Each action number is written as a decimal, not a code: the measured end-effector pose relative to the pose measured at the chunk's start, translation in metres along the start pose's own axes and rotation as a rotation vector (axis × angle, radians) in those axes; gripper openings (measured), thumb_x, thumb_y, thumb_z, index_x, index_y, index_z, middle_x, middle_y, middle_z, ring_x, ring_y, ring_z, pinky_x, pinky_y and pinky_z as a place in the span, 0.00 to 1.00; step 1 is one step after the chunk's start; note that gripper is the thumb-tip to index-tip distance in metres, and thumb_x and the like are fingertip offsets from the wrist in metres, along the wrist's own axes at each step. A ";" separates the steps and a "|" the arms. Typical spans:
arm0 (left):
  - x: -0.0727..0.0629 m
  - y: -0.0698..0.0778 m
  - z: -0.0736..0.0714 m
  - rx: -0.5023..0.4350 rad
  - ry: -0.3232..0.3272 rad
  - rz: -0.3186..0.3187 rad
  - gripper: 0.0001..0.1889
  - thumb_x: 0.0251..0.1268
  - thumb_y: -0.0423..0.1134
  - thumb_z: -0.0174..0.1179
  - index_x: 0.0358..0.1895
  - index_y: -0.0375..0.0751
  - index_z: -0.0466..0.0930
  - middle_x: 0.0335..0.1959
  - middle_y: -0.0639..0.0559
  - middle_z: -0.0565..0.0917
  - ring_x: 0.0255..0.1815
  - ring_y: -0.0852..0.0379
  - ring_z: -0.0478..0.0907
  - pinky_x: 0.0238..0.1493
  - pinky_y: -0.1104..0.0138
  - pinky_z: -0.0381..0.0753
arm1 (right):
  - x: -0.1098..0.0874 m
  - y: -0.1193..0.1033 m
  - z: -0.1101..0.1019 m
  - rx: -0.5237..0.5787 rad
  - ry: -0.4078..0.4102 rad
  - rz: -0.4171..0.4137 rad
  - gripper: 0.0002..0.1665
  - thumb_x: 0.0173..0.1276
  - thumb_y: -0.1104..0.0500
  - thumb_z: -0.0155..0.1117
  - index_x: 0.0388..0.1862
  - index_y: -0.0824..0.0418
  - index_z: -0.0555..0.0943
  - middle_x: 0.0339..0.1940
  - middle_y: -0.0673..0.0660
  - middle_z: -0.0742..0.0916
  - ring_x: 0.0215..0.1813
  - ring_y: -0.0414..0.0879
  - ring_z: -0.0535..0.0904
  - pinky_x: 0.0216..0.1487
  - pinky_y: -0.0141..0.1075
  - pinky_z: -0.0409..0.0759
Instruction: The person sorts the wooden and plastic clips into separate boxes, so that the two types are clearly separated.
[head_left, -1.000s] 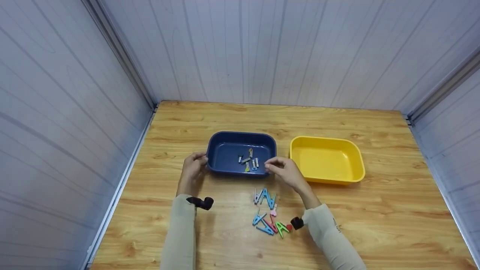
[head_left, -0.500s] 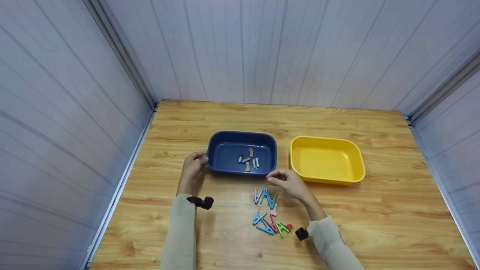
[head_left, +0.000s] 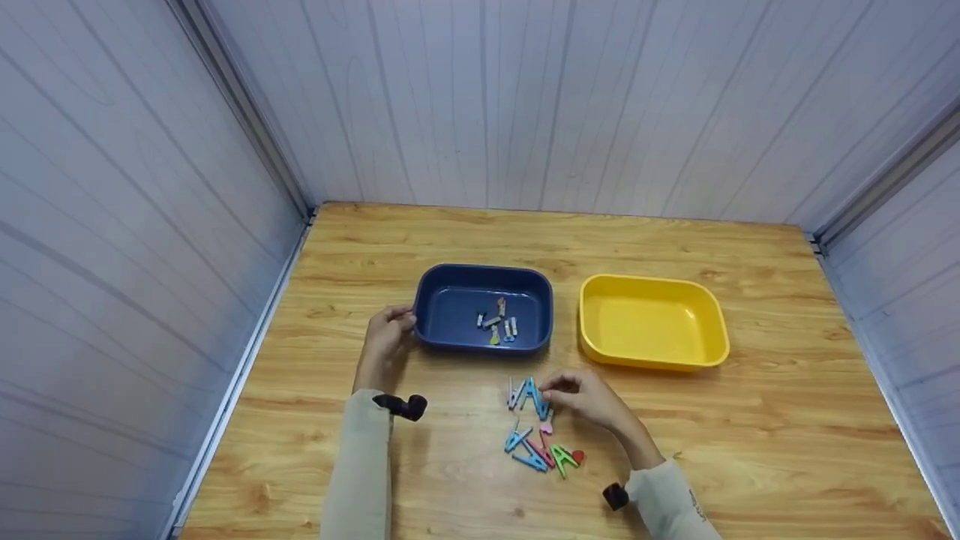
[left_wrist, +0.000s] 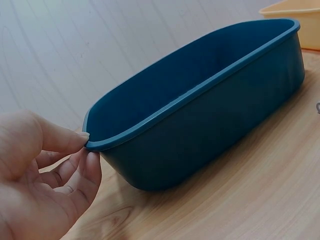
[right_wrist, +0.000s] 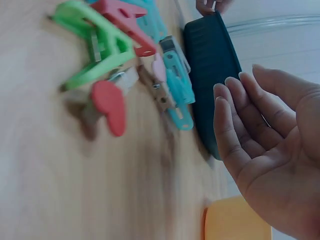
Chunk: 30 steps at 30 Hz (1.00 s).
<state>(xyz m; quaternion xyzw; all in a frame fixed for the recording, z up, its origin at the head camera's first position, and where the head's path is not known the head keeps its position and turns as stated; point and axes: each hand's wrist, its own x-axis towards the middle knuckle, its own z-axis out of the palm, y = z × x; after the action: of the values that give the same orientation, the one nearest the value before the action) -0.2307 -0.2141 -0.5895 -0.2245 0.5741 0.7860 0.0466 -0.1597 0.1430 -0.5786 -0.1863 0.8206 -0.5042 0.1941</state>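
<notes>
My left hand (head_left: pixel 386 334) pinches the left rim of a dark blue tub (left_wrist: pixel 200 130) between thumb and fingers, as the left wrist view shows. Inside that tub lie several small wooden clips (head_left: pixel 493 321), some with coloured shapes. Just right of a loose pile, my right hand (head_left: pixel 589 397) hovers with relaxed, slightly bent fingers and nothing between them. The pile holds blue plastic clothespins (head_left: pixel 530 390), a green clothespin (right_wrist: pixel 95 45) and a red clothespin (right_wrist: pixel 125 22). Small clips lie among them, one with a red heart (right_wrist: pixel 109 107) and another with a pink heart (head_left: pixel 547 427).
A yellow tub (head_left: pixel 652 360) stands to the right of the blue one, with a gap between them. Both rest on a wood-grain table (head_left: pixel 787 420). Pale panel walls (head_left: pixel 480 105) enclose the table at the back and both sides.
My right hand has drawn back from the blue tub's front right corner toward the pile of clothespins. The left hand stays at the tub's rim.
</notes>
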 end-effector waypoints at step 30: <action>-0.007 0.009 0.006 0.053 0.045 -0.036 0.18 0.64 0.23 0.51 0.57 0.28 0.71 0.41 0.47 0.74 0.42 0.53 0.75 0.45 0.64 0.76 | -0.013 0.010 0.020 -0.350 -0.110 -0.089 0.10 0.61 0.66 0.64 0.42 0.59 0.83 0.43 0.49 0.79 0.45 0.41 0.75 0.51 0.38 0.78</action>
<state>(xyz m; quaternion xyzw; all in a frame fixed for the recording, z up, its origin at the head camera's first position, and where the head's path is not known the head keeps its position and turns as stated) -0.2290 -0.2101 -0.5773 -0.2510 0.5914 0.7644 0.0539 -0.1398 0.1387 -0.5944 -0.2806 0.8749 -0.3509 0.1806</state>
